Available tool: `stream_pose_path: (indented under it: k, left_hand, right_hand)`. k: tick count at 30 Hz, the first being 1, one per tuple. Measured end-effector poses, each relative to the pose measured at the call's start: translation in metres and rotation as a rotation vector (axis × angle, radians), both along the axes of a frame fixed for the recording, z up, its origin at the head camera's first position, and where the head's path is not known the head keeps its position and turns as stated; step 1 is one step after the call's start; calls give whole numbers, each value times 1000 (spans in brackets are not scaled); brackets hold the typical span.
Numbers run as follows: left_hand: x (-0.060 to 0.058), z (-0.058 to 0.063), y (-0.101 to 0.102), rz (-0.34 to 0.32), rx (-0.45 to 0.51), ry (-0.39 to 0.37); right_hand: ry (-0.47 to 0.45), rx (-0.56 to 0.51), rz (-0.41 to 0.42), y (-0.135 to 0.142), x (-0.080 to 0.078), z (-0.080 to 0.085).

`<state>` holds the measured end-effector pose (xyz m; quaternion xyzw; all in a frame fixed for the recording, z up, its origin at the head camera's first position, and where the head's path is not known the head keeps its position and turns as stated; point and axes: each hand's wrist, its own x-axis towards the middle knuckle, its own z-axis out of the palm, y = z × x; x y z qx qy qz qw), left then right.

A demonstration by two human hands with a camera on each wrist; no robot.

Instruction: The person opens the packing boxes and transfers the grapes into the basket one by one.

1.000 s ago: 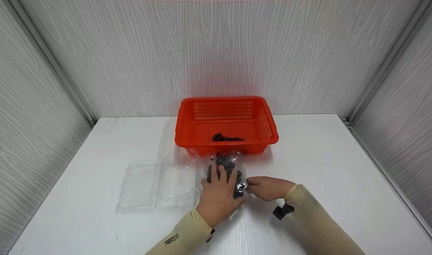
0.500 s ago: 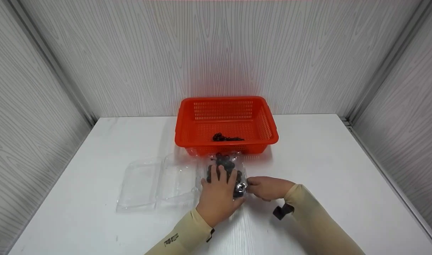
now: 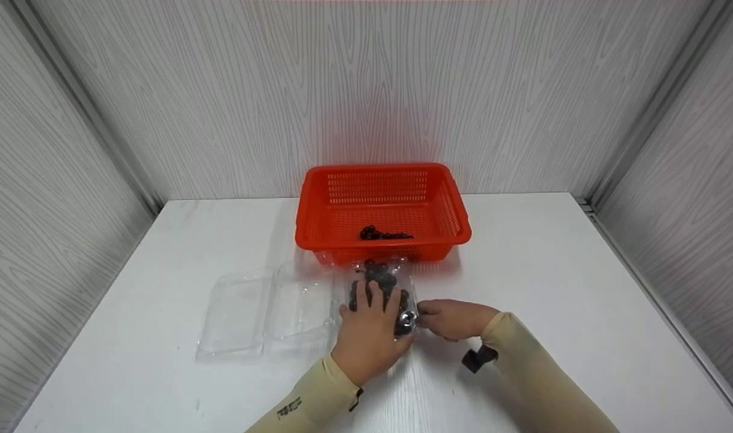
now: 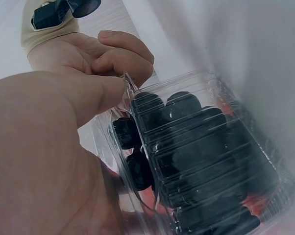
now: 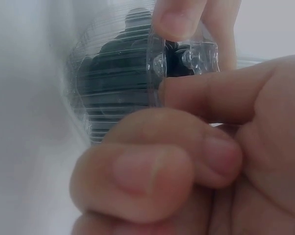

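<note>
Fingers spread wide, the left hand presses the clear box, probably steadying it while the right hand pinches its three-o'clock edge.

The white table before me carries a clear plastic box of dark round fruit beneath my left hand, an open clear plastic container to that hand's left, and a red basket standing out in front of it.

A plain white counter stands inside a booth-like workspace, walled by pale wood-grain panels at 9, 12 and 3 o'clock.
</note>
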<state>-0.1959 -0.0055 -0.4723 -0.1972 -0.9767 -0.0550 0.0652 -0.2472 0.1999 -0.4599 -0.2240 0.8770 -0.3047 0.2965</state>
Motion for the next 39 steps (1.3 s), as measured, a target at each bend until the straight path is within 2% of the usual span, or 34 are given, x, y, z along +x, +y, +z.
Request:
stream_pose_path:
  k: [8,22,33,39]
  left_hand:
    - [-1,-1,0,7,4,-17]
    - [0,-1,-3,-20,9,40]
    - [-4,6,-8,-32,78,-35]
    - [-8,9,-13,-37,121,-94]
  right_hand:
    - [-1,6,-1,0,-1,-2]
    - [5,-19,30,1,0,-2]
    - [-11,20,5,1,-1,-2]
    - [9,25,20,0,-1,-2]
